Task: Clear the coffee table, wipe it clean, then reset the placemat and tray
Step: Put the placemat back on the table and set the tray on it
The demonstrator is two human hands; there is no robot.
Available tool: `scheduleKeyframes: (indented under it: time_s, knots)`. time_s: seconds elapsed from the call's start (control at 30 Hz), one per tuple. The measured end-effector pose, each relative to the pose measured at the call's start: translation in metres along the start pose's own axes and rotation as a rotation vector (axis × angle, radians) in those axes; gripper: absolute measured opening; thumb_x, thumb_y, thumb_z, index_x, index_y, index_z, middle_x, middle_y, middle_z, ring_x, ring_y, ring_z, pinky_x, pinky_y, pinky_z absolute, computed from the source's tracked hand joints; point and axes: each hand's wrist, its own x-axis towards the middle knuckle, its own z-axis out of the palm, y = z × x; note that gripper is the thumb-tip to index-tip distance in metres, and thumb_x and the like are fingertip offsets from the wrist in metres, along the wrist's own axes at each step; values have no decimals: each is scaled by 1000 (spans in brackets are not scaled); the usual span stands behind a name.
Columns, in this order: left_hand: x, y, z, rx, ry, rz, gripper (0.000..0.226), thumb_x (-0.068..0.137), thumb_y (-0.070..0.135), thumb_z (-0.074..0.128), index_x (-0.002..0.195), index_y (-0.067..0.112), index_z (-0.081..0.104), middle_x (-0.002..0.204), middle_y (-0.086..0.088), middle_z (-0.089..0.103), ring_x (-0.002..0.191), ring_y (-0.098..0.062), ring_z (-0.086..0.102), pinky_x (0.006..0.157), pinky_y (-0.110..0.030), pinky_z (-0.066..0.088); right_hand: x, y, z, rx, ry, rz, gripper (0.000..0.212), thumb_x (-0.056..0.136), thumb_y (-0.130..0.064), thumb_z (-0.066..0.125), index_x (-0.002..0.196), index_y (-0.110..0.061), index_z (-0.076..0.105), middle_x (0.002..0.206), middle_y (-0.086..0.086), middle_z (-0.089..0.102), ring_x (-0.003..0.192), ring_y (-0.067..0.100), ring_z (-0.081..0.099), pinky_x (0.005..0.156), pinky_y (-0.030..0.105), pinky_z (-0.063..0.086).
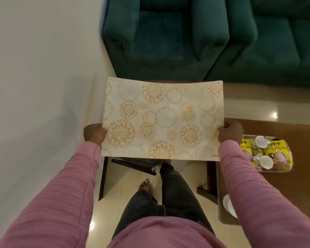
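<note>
I hold a cream placemat (161, 120) with gold flower circles flat in the air in front of me. My left hand (94, 133) grips its left edge and my right hand (230, 131) grips its right edge. To the right, the brown coffee table (304, 185) bears a clear tray (286, 169) with white cups (266, 161) and yellow packets (277, 149). The placemat hangs left of that table, over the floor and a small dark wooden frame.
A teal armchair (165, 36) and a teal sofa (276, 42) stand ahead. A white wall (39, 68) is on the left. A dark frame (132, 163) sits under the placemat. A white plate (228, 204) lies at the table's near edge. My legs stand on glossy tiles.
</note>
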Motion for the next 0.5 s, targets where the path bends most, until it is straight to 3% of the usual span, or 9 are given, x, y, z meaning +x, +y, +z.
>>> scheduleKeyframes:
  time_s: [0.2,0.33,0.5]
  knots:
    - [-55,-47,-24,34,-27,-13,29,86,-1,65,114,3,68,113,-12,68,88,-22,60,81,-26,48,-65,60,-36,-51,-4,67,27,86,-15,66,112,-10,68,112,14,68,105,35,60,89,40,46]
    - [-99,-66,-16,31,-65,4,30,87,0,64,116,3,68,112,-12,68,82,-18,58,67,-20,47,-79,90,-67,-51,34,78,27,86,-14,65,113,-14,68,114,13,68,108,36,59,92,43,45]
    - [-152,-90,4,11,-41,25,28,87,1,64,115,2,68,112,-12,68,83,-20,59,79,-22,46,-75,129,-101,-23,23,77,28,87,-13,64,115,-16,67,114,14,67,106,36,60,92,45,46]
